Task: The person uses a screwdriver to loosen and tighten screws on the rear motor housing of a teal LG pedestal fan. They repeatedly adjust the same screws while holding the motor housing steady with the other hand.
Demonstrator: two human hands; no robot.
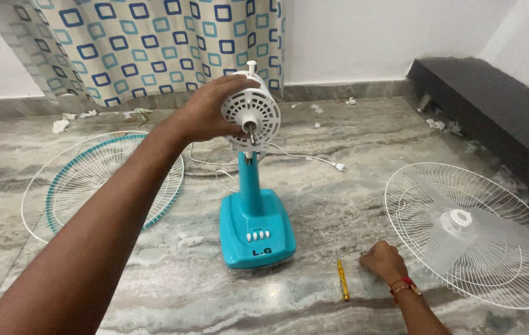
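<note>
A table fan stands stripped on the marble floor: a teal base (257,228) with white buttons, a teal stem, and a white vented motor housing (254,113) with a bare shaft. My left hand (210,111) wraps around the motor housing from the left. My right hand (384,260), with a red thread and bangle at the wrist, rests fist-like on the floor. Just left of that hand lies a yellow screwdriver (342,281). I cannot tell whether it holds anything small.
A white wire guard with a teal rim (100,180) lies at the left. Another white guard (513,248) lies at the right with the clear fan blade (460,226) in it. The white power cord and plug (338,166) trail behind. A dark ledge runs along the right wall.
</note>
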